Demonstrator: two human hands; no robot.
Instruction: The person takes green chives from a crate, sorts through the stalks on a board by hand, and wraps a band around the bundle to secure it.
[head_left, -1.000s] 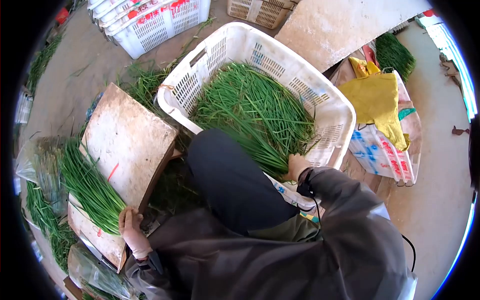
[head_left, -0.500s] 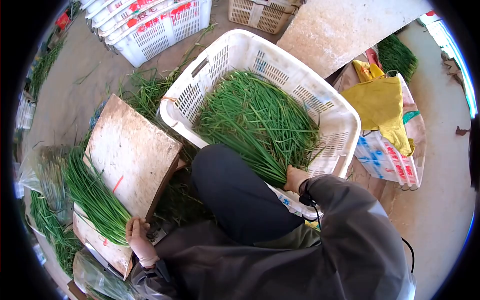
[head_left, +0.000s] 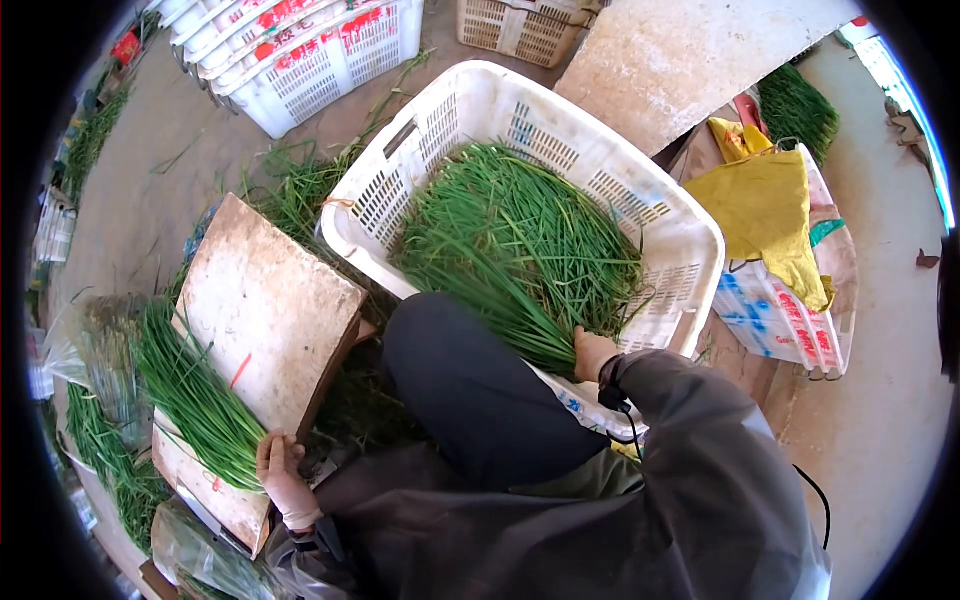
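Long green chives (head_left: pixel 520 235) fill much of the white plastic basket (head_left: pixel 665 285) before me. At the basket's near edge, my right hand (head_left: pixel 595 353) is closed round the lower ends of a bundle of them. To the left, another bunch of chives (head_left: pixel 205 400) lies along a worn board (head_left: pixel 270 290). My left hand (head_left: pixel 286 480) grips the near end of that bunch, its fingers curled over the stalks. Red strips (head_left: pixel 241 370) show on the board beside the bunch. My dark-clad knee (head_left: pixel 470 370) stands between the two hands, against the basket.
Stacked white crates (head_left: pixel 330 80) stand at the back left, with a beige crate (head_left: pixel 515 35) beyond. A large board (head_left: pixel 690 60) slants at the upper right. Yellow cloth (head_left: pixel 755 205) drapes over a white crate (head_left: pixel 775 310). Loose chives (head_left: pixel 300 185) litter the floor; plastic bags (head_left: pixel 205 550) lie lower left.
The chives under my right hand have shifted slightly within the basket. Both hands keep nearly the same places and grips; the whole view has moved a little.
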